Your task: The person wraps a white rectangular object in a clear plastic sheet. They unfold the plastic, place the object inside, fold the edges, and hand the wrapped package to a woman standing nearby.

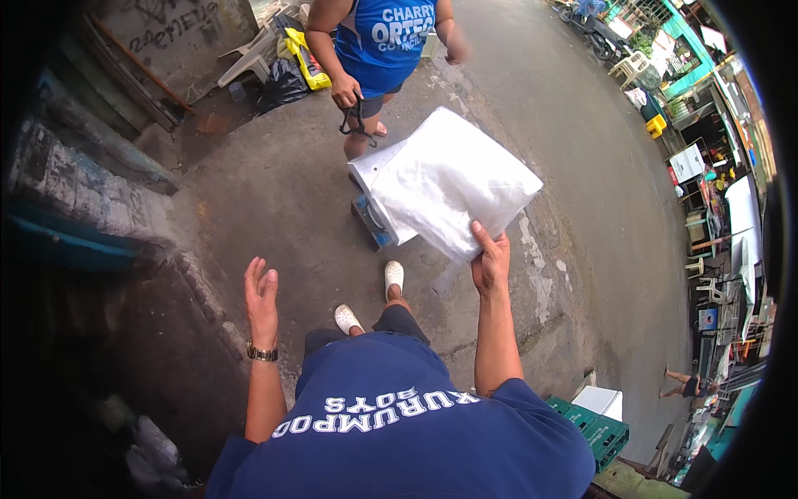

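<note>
My right hand grips the near edge of a large white plastic sheet or bag, thumb on top and fingers hidden beneath. The plastic spreads over a box-like scale or stand with a blue and silver front, hiding most of it; whether it rests on that is hard to tell. Raised at the left with a metal watch on its wrist, my left hand holds nothing, its fingers apart. Across from me a person in a blue sleeveless top holds a dark strap or cord in one hand.
A black garbage bag, a yellow bag and a white plastic chair stand at the far left wall. Green crates with a white box sit at my lower right. Stalls and chairs line the street's right side, where another person walks.
</note>
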The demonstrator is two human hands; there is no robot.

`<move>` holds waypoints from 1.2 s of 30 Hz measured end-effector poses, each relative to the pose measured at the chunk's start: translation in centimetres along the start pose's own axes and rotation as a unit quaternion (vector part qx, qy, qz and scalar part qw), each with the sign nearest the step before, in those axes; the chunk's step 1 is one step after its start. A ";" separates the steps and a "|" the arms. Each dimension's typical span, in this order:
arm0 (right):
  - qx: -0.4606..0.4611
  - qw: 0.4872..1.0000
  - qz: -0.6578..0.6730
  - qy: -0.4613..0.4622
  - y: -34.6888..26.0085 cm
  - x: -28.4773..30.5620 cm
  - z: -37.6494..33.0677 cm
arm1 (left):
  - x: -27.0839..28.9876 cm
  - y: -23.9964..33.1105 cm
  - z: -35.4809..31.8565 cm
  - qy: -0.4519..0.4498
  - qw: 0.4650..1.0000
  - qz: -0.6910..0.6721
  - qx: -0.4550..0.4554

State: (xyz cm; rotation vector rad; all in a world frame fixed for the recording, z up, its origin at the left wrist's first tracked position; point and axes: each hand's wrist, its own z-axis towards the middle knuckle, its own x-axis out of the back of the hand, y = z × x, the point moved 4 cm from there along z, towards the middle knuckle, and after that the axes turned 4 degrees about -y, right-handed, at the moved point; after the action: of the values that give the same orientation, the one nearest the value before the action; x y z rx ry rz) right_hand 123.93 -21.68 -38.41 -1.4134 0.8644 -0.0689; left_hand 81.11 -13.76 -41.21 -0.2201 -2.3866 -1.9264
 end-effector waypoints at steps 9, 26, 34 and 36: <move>-0.041 0.963 0.265 -0.014 16.4 8.6 17.7 | 5.6 -14.2 -6.1 0.055 0.917 0.231 0.319; -0.485 0.823 -0.035 0.294 39.8 18.0 18.3 | -7.4 1.0 -9.1 0.103 0.952 0.184 0.221; -0.472 0.851 -0.175 0.147 37.5 17.3 17.4 | -1.6 26.5 -9.7 0.060 0.889 0.213 -0.400; -0.476 0.843 -0.220 0.118 38.0 17.4 15.5 | 1.4 28.4 -11.7 0.087 0.828 0.215 -0.510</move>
State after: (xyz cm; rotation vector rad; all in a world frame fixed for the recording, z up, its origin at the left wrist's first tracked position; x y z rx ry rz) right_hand 128.02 -10.07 -81.23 -2.5824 0.7755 -0.1827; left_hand 83.63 -19.27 -11.06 -0.5293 -0.8550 -2.5628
